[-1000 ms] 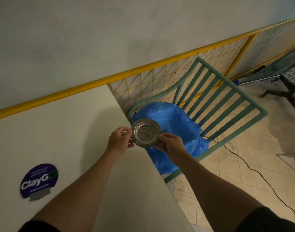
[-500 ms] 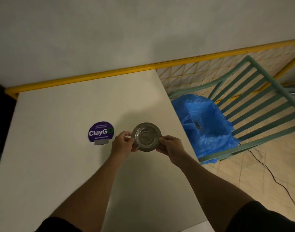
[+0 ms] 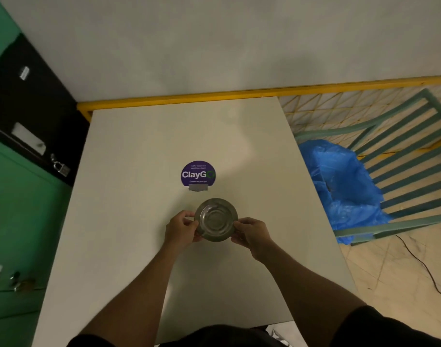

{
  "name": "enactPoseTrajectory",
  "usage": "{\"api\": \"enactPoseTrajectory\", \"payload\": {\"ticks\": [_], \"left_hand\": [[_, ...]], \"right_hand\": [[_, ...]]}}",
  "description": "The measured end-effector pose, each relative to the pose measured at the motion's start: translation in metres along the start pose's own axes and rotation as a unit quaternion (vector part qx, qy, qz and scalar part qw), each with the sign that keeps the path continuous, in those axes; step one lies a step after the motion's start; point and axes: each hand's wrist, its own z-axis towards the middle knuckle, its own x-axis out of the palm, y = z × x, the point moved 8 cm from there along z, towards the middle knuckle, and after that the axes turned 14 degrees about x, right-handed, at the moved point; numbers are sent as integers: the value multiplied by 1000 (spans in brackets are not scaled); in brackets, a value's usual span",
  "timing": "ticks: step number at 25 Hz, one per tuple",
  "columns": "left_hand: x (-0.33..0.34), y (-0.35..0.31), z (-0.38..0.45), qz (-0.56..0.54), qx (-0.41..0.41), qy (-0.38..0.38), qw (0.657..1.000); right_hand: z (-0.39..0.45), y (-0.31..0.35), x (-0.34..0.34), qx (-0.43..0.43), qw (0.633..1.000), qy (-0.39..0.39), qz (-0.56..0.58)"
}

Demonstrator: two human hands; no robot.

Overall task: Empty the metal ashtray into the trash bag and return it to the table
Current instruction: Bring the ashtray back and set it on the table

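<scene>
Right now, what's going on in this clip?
A person holds a round metal ashtray by its rim with both hands, left hand and right hand, over the middle of a pale table, just short of a purple ClayGo sticker. The dish looks empty. A blue trash bag sits off the table's right edge, against a green slatted chair. Whether the ashtray already touches the tabletop can't be told.

Canteen-like: "ClayGo" sticker (image 3: 198,174) on table (image 3: 144,246).
</scene>
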Motion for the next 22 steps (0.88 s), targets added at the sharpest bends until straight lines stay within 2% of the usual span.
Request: {"api": "enactPoseTrajectory", "payload": {"ticks": [5,11,18,22], "left_hand": [[-31,34,-10,13,-18,-13,1000],[-45,64,-14,43,-26,-16,999],[-43,66,-6,30,-39,-8,999],[-33,74,-14,27,-99,42,994]], "right_hand": [[1,-31,25,31,998,-26,-56],[5,-52,41,41,995,-63,-69],[6,-46,39,44,991,-90,-91],[6,-19,37,12,980,-113,-162]]}}
